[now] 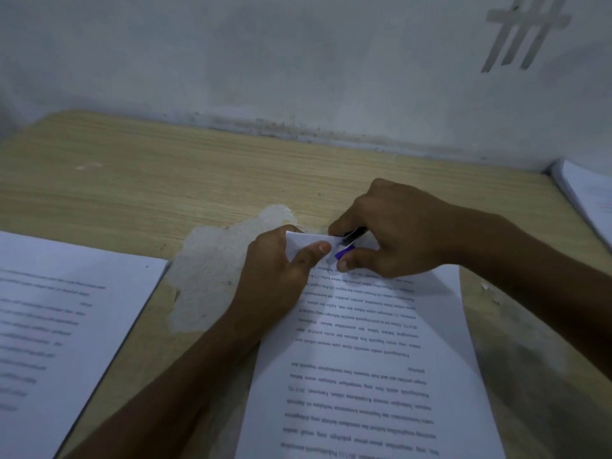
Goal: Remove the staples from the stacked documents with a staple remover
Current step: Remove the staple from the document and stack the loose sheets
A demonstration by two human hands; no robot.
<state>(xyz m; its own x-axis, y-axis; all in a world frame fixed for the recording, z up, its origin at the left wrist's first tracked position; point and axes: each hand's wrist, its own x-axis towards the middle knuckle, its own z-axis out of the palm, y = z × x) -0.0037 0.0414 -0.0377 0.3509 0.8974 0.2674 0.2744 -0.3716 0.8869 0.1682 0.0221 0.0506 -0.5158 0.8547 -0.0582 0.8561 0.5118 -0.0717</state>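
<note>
My left hand (275,273) pinches the document (364,359) by its floppy, tear-prone corner; just beside those fingers, my right hand (404,230) grips the staple remover (353,234).

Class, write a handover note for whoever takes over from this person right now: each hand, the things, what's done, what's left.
Left hand: pinches the lifted far corner of the middle document.
Right hand: grips the staple remover, tip at that corner.
Left paper stack and right paper stack lie aside.
Done: cannot tell. Left: likely this corner's staple, too small to see.
</note>
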